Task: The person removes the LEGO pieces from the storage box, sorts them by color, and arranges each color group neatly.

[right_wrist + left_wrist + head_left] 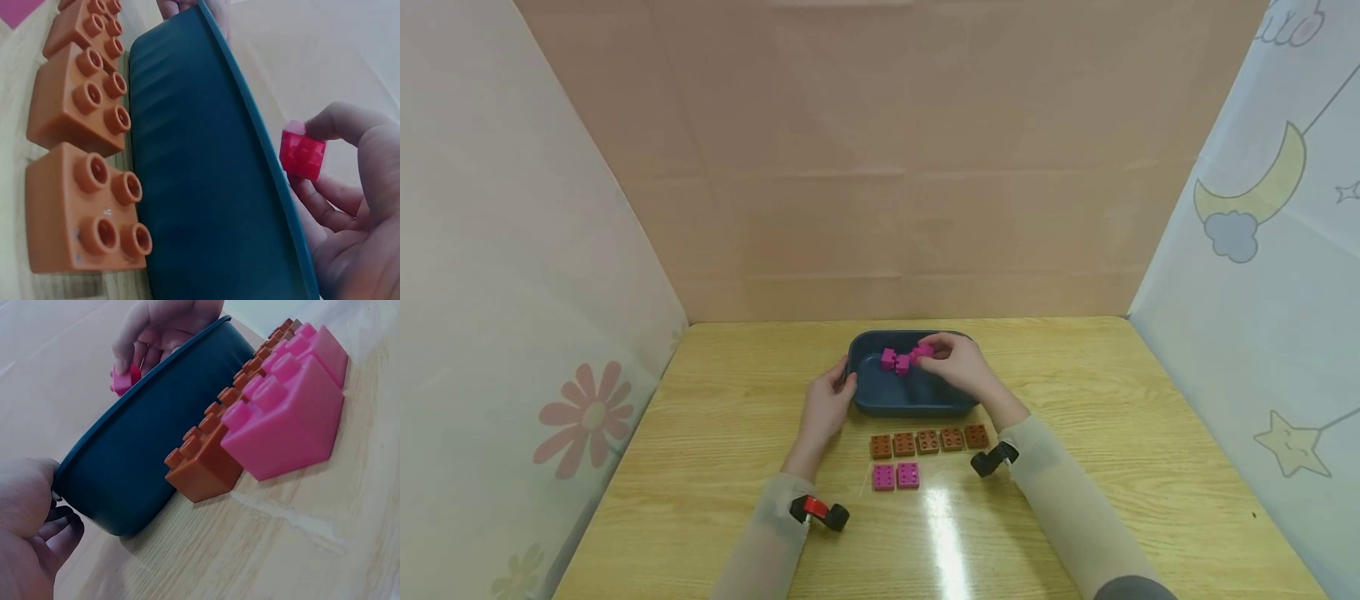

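Note:
A dark blue plastic bin (916, 411) stands on the table. My left hand (829, 403) holds it at its left end, thumb at the rim and fingers against the outside. Over the bin's inside, my right hand (961, 364) pinches a pink toy brick (302, 154) between thumb and fingers. Other pink bricks (888, 359) lie on the bin's floor, just left of the held one. In front of the bin runs a row of several orange-brown bricks (928, 442), studs up. Nearer to me sit two pink bricks (884, 477) side by side.
The wooden table (745, 433) meets a brown paper-covered wall (910, 233) behind the bin. Pale patterned sheets (1247, 350) rise along both sides. Small black devices (995, 459) are strapped to both wrists.

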A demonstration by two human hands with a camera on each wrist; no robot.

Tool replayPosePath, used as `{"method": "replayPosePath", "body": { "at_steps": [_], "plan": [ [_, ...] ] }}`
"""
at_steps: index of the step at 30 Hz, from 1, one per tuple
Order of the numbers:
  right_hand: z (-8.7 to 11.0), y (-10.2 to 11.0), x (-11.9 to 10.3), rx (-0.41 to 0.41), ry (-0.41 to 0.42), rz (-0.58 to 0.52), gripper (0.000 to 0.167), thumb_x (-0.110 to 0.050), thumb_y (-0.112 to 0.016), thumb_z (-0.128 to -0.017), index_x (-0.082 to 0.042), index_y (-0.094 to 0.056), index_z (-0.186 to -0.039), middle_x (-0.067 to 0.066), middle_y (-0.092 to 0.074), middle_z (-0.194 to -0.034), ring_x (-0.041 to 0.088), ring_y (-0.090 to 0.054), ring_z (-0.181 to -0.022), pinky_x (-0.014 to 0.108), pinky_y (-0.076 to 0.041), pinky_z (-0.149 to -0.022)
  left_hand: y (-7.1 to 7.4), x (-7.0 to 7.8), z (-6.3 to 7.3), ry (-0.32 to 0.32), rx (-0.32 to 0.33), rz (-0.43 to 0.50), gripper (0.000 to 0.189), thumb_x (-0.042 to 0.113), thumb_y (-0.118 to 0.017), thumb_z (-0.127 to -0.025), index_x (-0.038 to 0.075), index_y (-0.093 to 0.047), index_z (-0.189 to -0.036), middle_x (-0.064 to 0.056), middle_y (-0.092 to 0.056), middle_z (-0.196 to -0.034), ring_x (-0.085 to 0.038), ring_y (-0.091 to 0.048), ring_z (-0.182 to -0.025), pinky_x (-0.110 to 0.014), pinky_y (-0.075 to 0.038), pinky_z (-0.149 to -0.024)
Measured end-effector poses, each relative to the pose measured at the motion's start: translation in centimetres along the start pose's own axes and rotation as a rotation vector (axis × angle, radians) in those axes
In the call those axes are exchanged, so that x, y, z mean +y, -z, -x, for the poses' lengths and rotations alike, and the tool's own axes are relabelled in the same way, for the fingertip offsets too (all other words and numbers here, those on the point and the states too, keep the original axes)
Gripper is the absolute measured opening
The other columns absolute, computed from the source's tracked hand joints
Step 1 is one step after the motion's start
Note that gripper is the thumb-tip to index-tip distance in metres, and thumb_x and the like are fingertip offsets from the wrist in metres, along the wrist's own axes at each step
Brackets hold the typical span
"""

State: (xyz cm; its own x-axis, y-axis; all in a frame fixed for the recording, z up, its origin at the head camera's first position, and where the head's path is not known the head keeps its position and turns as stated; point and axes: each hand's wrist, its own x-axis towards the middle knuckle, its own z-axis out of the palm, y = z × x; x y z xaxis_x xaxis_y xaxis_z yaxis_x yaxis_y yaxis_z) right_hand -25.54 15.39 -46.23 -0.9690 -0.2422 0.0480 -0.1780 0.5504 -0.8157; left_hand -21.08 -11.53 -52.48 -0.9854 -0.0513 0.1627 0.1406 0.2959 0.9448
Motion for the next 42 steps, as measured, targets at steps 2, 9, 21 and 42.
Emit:
{"method": "replayPosePath", "body": {
  "at_steps": [2, 9, 21, 42],
  "plan": [
    [0.2, 0.0, -0.1, 0.002, -0.002, -0.017, 0.041, -0.027, -0.081, -0.097, -0.005, -0.075, -0.130, 0.011, -0.076, -0.119, 0.028, -0.072, -0.109, 0.047, -0.062, -0.096, 0.0, 0.0, 0.0, 0.002, -0.002, 0.003, 0.048, 0.010, -0.066, -0.107, -0.004, -0.056, -0.151, -0.021, -0.057, -0.151, -0.031, -0.057, -0.139, -0.036, -0.053, -0.111],
    [1.0, 0.2, -0.1, -0.003, 0.019, -0.037, 0.034, -0.023, -0.083, -0.094, -0.008, -0.078, -0.124, 0.007, -0.077, -0.110, 0.024, -0.072, -0.102, 0.042, -0.063, -0.089, 0.0, -0.1, 0.0, 0.008, -0.001, 0.016, 0.048, 0.010, -0.066, -0.107, -0.004, -0.056, -0.151, -0.021, -0.057, -0.151, -0.031, -0.058, -0.139, -0.036, -0.053, -0.111],
    [2.9, 1.0, 0.4, -0.045, 0.018, -0.202, 0.043, -0.020, -0.076, -0.101, -0.004, -0.070, -0.140, 0.010, -0.074, -0.129, 0.028, -0.067, -0.116, 0.038, -0.059, -0.094, -0.1, -0.2, 0.0, -0.014, 0.009, 0.009, 0.048, 0.011, -0.066, -0.106, -0.005, -0.057, -0.150, -0.022, -0.058, -0.150, -0.031, -0.059, -0.138, -0.035, -0.054, -0.109],
    [7.0, 1.5, 0.4, -0.002, 0.090, -0.094, 0.040, -0.022, -0.089, -0.090, -0.021, -0.077, -0.128, 0.006, -0.070, -0.130, 0.031, -0.065, -0.103, 0.038, -0.061, -0.080, 0.1, 0.0, 0.0, 0.011, -0.001, -0.002, 0.048, 0.011, -0.066, -0.107, -0.002, -0.056, -0.152, -0.020, -0.058, -0.151, -0.031, -0.060, -0.137, -0.036, -0.053, -0.110]
  ]
}}
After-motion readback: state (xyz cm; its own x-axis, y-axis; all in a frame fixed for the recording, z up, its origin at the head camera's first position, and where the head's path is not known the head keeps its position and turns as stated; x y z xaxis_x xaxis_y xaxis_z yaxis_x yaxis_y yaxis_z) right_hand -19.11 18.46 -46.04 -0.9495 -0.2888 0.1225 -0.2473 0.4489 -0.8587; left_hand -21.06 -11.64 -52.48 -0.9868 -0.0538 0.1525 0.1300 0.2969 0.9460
